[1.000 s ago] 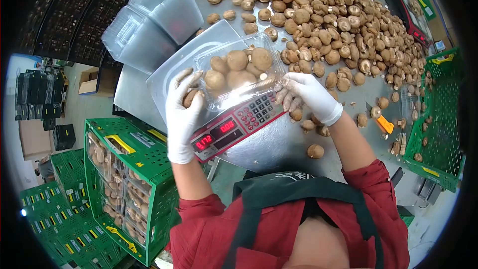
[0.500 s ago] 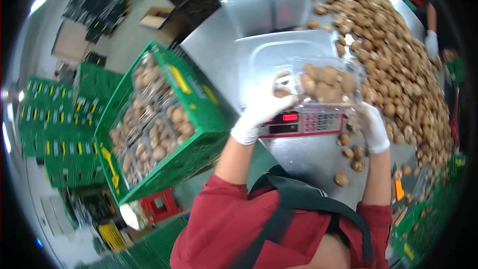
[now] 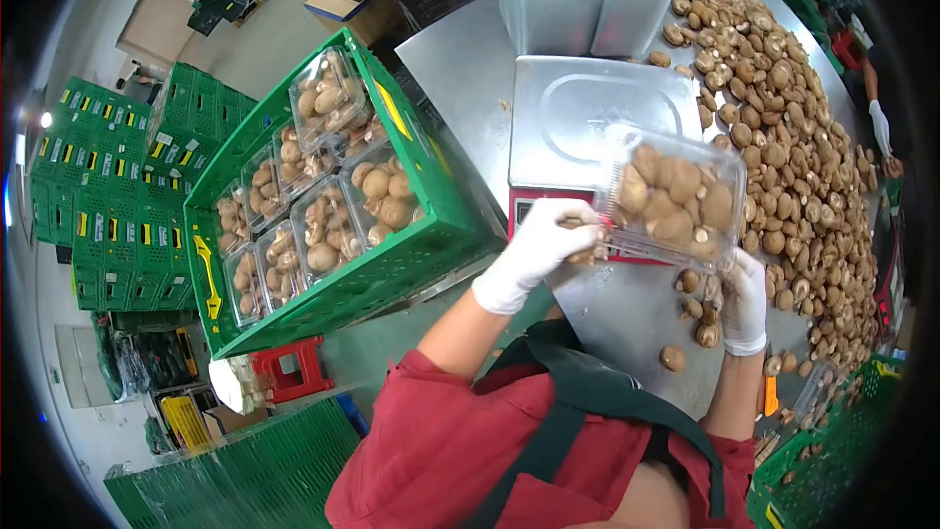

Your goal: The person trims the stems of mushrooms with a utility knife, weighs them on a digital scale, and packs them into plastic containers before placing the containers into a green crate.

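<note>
A clear plastic punnet of brown mushrooms (image 3: 676,198) is tilted in front of me, over the front right part of a steel weighing scale (image 3: 548,157). White-gloved, my left hand (image 3: 537,253) is closed at the punnet's left edge, and a mushroom (image 3: 585,256) shows under its fingers. My right hand (image 3: 744,306), also gloved, grips the lower right corner of the punnet; its fingertips are partly hidden. The scale's red front panel (image 3: 523,208) is mostly covered by the punnet and my left hand. A few loose mushrooms (image 3: 705,335) lie beside my right hand.
At left stands a green crate (image 3: 446,225) holding several filled punnets. Stacked clear trays (image 3: 548,5) are behind the scale. A big mushroom heap (image 3: 783,127) covers the table's right side, near an orange-handled tool (image 3: 771,396). Another person's gloved hand (image 3: 879,127) is at far right.
The punnet has come off the scale plate towards me and tilted, with both hands at it. My view has shifted, showing more of the crate and the scale's plate.
</note>
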A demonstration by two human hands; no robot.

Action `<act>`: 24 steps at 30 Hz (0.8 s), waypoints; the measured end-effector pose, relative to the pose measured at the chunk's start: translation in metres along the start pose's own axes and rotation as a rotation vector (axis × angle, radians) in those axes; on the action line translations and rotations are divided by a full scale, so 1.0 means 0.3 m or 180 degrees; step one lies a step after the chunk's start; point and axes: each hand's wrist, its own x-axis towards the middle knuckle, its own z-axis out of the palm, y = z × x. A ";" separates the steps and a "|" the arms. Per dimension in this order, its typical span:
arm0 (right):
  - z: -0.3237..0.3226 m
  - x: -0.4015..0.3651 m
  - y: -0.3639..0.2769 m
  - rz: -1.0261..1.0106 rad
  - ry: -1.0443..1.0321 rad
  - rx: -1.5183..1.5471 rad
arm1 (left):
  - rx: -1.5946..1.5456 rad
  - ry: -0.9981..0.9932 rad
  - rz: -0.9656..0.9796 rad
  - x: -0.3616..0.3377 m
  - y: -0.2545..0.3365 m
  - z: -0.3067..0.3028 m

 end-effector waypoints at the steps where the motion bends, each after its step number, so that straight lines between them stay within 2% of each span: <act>1: -0.005 -0.016 -0.030 0.0027 -0.0220 -0.0027 | 0.0220 0.0236 0.0119 -0.051 0.036 -0.004; 2: 0.069 -0.013 -0.101 0.0172 -0.0141 0.0009 | 0.0231 0.0554 0.0198 -0.108 0.098 0.002; 4: 0.145 0.027 -0.179 -0.0037 -0.0678 -0.0799 | 0.0294 0.1237 0.0608 -0.195 0.173 -0.064; 5: 0.187 0.037 -0.220 -0.0373 -0.1234 -0.0431 | -0.0076 0.1421 0.1327 -0.226 0.210 -0.093; 6: 0.212 0.044 -0.241 -0.0530 -0.1633 -0.0076 | -0.0169 0.1596 0.1598 -0.272 0.243 -0.196; 7: 0.234 0.038 -0.267 -0.0564 -0.1633 -0.0091 | -0.0226 0.1784 0.1340 -0.335 0.336 -0.220; 8: 0.235 0.037 -0.271 -0.0575 -0.1594 -0.0117 | -0.0524 0.2560 0.1775 -0.373 0.356 -0.362; 9: 0.228 0.035 -0.267 -0.0585 -0.1576 -0.0132 | -0.0582 0.2741 0.1959 -0.423 0.390 -0.465; 10: 0.207 0.036 -0.249 -0.0559 -0.1470 -0.0189 | -0.0840 0.2085 0.2078 -0.476 0.420 -0.600; 11: 0.179 0.040 -0.219 -0.0533 -0.1387 -0.0244 | -0.0840 0.1744 0.2060 -0.514 0.442 -0.698; 12: 0.152 0.041 -0.188 -0.0508 -0.1314 -0.0294 | -0.0887 0.2368 0.2113 -0.541 0.451 -0.791; 15: 0.079 0.017 -0.109 -0.0295 -0.1073 -0.0108 | -0.0875 0.3222 0.1921 -0.533 0.466 -0.951; 17: 0.039 -0.008 -0.078 -0.0249 -0.0914 -0.0109 | -0.0767 0.3377 0.1531 -0.501 0.426 -1.018; 19: -0.008 -0.034 -0.055 -0.0300 -0.0780 -0.0141 | -0.0913 0.3009 0.1019 -0.482 0.371 -1.038; 20: -0.033 -0.048 -0.042 -0.0168 -0.0617 -0.0116 | -0.0782 0.2469 0.0834 -0.474 0.352 -1.001; 22: -0.095 -0.085 0.001 -0.0008 -0.0408 0.0111 | 0.0228 0.2661 0.0420 -0.453 0.348 -0.870; 23: -0.126 -0.099 0.020 0.0039 -0.0303 0.0212 | 0.0127 0.2125 0.0025 -0.442 0.407 -0.818; 24: -0.149 -0.117 0.044 0.0064 -0.0103 0.0322 | 0.1131 0.2027 -0.0210 -0.415 0.463 -0.792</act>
